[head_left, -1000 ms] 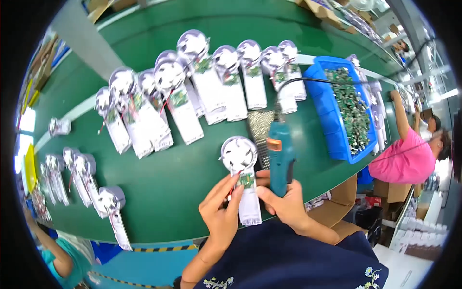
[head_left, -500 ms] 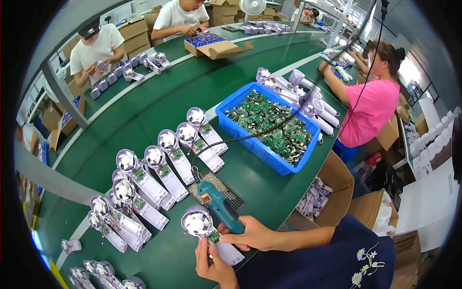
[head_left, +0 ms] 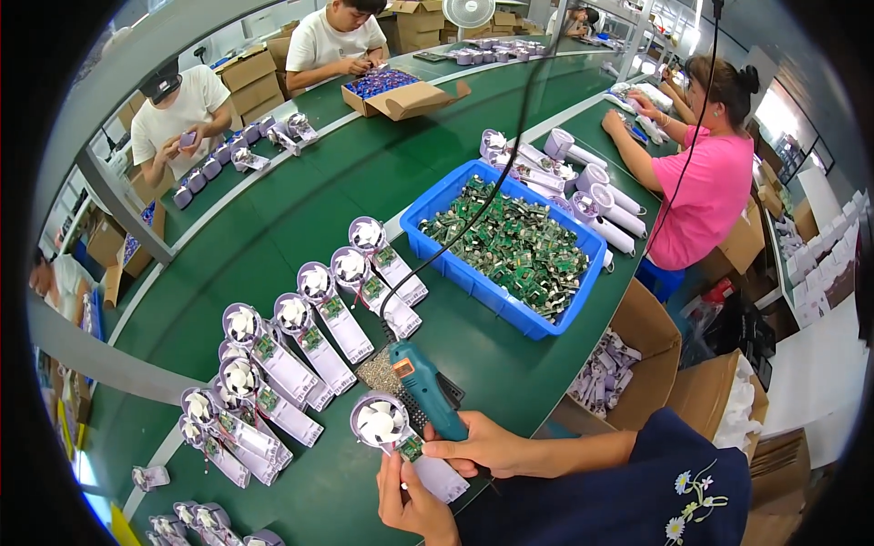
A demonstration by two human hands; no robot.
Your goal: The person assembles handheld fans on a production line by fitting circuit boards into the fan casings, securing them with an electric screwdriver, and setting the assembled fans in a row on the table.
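My right hand (head_left: 487, 446) grips a teal electric screwdriver (head_left: 426, 387) whose black cable runs up out of the frame. Its tip rests near the green circuit board of an open white handheld fan half (head_left: 401, 441) lying on the green table. My left hand (head_left: 414, 496) holds the lower handle end of that fan half from below. The round fan head with white blades points toward the upper left.
Rows of open fan halves (head_left: 300, 350) lie to the left. A blue bin (head_left: 437, 196) of green circuit boards stands ahead. Cardboard boxes (head_left: 642, 341) sit at the table's right edge. A person in pink (head_left: 706, 191) and others work at the tables.
The view has swung from looking straight down to looking farther up the table. Both hands stay on the fan half and the screwdriver.
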